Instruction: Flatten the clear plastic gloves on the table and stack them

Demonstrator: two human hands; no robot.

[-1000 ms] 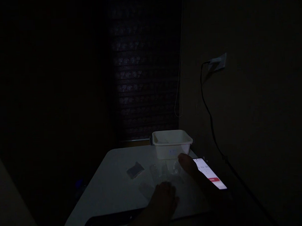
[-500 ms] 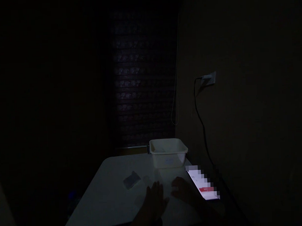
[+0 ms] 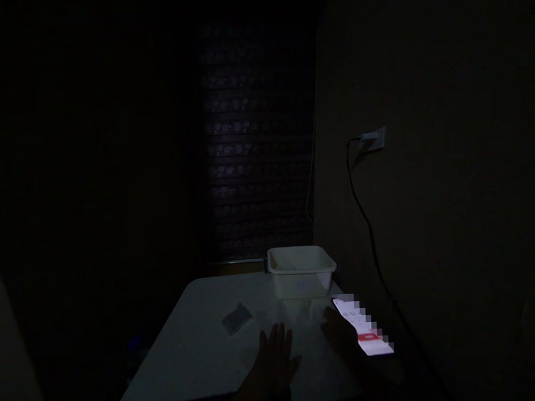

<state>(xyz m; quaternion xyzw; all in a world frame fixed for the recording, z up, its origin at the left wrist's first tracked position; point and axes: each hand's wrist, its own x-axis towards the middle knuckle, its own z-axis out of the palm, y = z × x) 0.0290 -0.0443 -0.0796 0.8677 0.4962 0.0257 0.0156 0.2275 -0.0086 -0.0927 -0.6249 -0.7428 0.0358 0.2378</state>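
My left hand (image 3: 274, 357) lies over the near part of the white table (image 3: 202, 333) with its fingers spread and nothing in it. A small flat packet (image 3: 237, 318), greyish with a pale edge, rests on the table beyond it to the left. My right hand (image 3: 339, 333) is a dark shape by the left edge of a lit phone (image 3: 366, 336); its fingers are too dark to make out. The phone screen is bright with a red band, and part of it is blurred out.
A white plastic tub (image 3: 301, 285) stands at the table's far right. A black cable (image 3: 372, 237) hangs from a wall socket (image 3: 375, 139) down behind the phone. A dark blind (image 3: 247, 148) covers the far window. The room is very dim.
My right hand has shifted right, away from the left hand and closer to the phone. The left hand's fingers have spread wider. The view has swung slightly left.
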